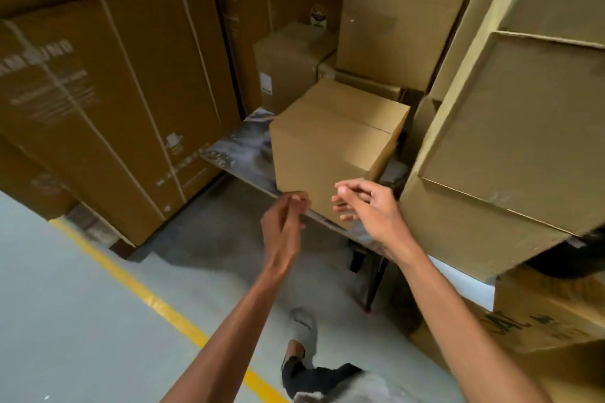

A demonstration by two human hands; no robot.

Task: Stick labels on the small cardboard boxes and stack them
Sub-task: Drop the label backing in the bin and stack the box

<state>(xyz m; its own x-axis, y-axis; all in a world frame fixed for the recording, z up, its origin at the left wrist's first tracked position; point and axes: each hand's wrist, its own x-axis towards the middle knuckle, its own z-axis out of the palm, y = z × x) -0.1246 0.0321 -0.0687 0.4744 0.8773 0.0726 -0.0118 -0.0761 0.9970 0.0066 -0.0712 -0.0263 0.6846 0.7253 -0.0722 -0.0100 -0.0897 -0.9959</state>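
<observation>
A plain small cardboard box (334,144) sits on a low table (235,147) with a marbled top, its flaps closed. Both my hands hover just in front of the box's near face, at the table's front edge. My left hand (286,219) has its fingers held together and slightly bent, holding nothing that I can see. My right hand (363,203) has loosely curled fingers with the thumb and forefinger close together; no label shows between them. Neither hand touches the box.
Tall printed cartons (108,101) stand at the left on a pallet. More cardboard boxes (402,16) are piled behind the table and a stack of boxes (510,127) looms at the right. A yellow floor line (154,301) crosses the grey floor. My foot (302,330) is below.
</observation>
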